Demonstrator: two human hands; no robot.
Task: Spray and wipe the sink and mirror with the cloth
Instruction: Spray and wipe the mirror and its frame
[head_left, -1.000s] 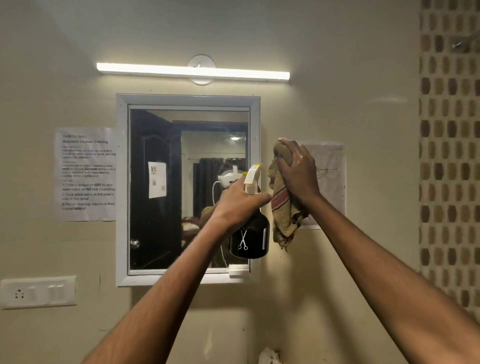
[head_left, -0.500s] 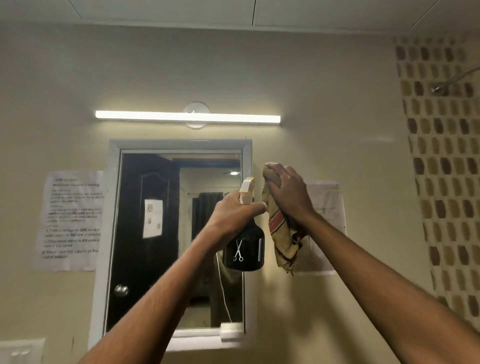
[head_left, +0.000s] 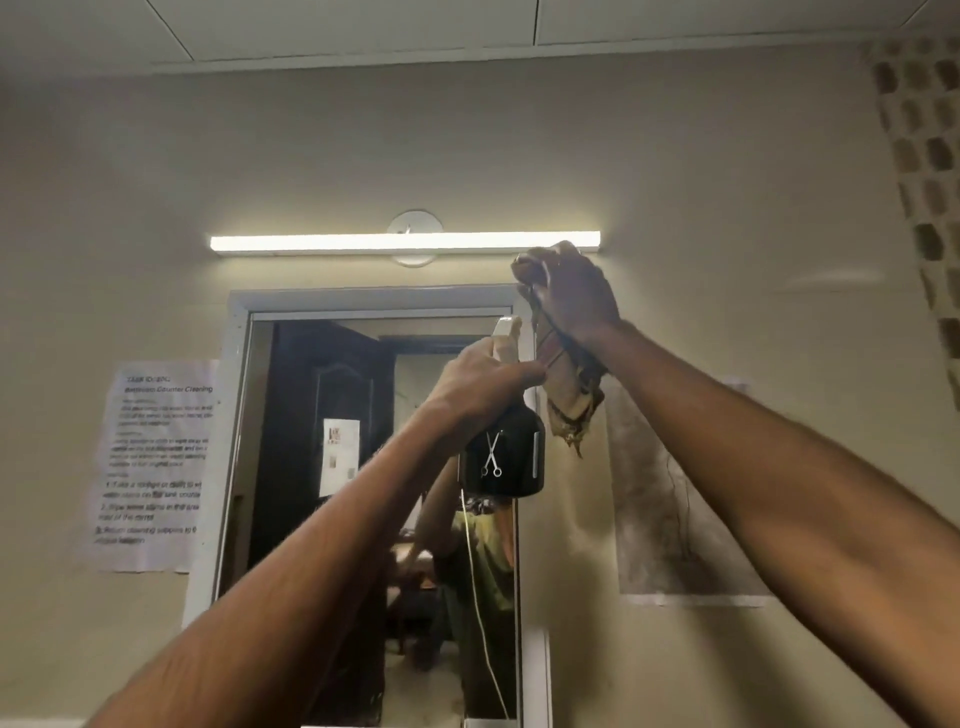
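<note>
A white-framed mirror hangs on the beige wall and reflects a dark door. My left hand grips the neck of a black spray bottle with a cream nozzle, held in front of the mirror's upper right part. My right hand is raised beside the mirror's top right corner, closed on a bunched tan cloth that hangs below it. The sink is out of view.
A tube light glows above the mirror. A printed instruction sheet is taped left of the mirror, and another paper is taped on the right. Patterned tiles cover the far right wall.
The view has tilted upward, bringing the ceiling in. Both hands have risen relative to the mirror; the right hand with the cloth has gone from mid-height to the mirror's top corner.
</note>
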